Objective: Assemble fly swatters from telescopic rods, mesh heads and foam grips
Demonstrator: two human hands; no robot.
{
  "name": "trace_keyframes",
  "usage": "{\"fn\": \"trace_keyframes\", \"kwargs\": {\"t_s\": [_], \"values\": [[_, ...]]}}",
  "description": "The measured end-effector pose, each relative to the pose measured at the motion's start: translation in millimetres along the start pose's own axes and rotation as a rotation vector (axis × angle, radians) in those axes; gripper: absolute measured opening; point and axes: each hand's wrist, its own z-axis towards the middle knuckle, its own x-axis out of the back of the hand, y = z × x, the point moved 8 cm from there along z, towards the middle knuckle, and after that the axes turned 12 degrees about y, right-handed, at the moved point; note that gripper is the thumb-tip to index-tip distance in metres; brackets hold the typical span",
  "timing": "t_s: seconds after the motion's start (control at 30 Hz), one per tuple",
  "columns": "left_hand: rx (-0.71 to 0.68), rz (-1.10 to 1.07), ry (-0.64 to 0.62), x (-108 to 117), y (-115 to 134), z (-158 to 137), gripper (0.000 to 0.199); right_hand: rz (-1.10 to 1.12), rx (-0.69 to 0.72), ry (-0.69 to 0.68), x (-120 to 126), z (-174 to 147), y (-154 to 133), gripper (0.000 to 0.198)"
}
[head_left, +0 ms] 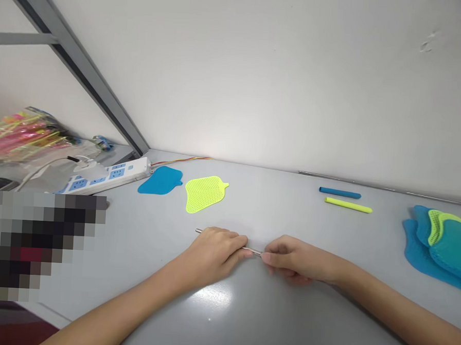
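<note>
My left hand (220, 252) is wrapped round a thin metal rod (254, 251), whose far end sticks out past the knuckles on the left. At the rod's other end, my right hand (290, 258) pinches it between thumb and fingers. Beyond my left hand lie a yellow perforated fly swatter head (205, 193) and a blue one (161, 181), both flat. A blue handle tube (339, 192) and a yellow handle tube (348, 205) rest behind my right hand.
Several blue and yellow swatter heads (452, 251) are piled at the right edge. A white power strip (118, 176) with plugs stands at the left, near bagged colourful items (27, 136). Along the wall runs a thin metal rod (384, 188). A pixelated patch hides the lower left.
</note>
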Motion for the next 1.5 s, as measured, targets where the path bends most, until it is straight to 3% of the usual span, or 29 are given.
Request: {"fn": "trace_keyframes", "kwargs": {"t_s": [0.63,1.5], "values": [[0.081,-0.093,-0.031,5.0,-9.8,-1.1,0.039,-0.093,0.014,0.038,1.9,-2.7,-4.2,0.037],[0.050,-0.127,-0.031,6.9,-9.2,-0.9,0.035,-0.135,0.027,0.067,3.1,-0.7,-3.9,0.037]]}}
